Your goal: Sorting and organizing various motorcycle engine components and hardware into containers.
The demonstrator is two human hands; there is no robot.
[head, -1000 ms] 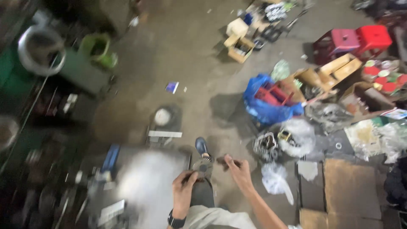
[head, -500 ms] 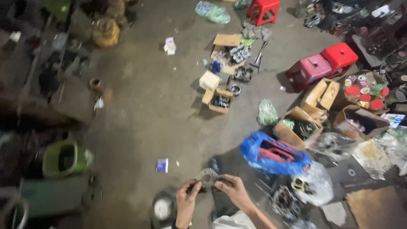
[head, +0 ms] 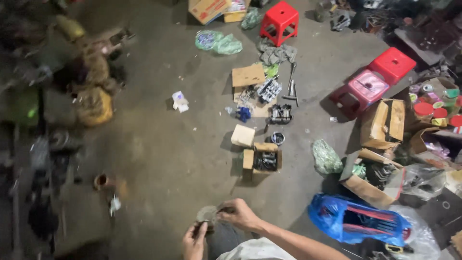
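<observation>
Both hands work a small round part (head: 208, 214) low in view, over the floor (head: 159, 159): left hand (head: 194, 243) pinches its lower edge to steady it, right hand (head: 239, 214) grips the top (looks like metal, too blurry to tell), boxes (head: 262, 159) lie well beyond

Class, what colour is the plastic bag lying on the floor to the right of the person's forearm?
Blue; the plastic bag shows best in the head view.

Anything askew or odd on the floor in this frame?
Yes. A pink stool lies tipped on its side beside the upright red stool. Open cardboard boxes and metal parts are scattered loosely over the concrete. Both hands hold a round grey part.
</observation>
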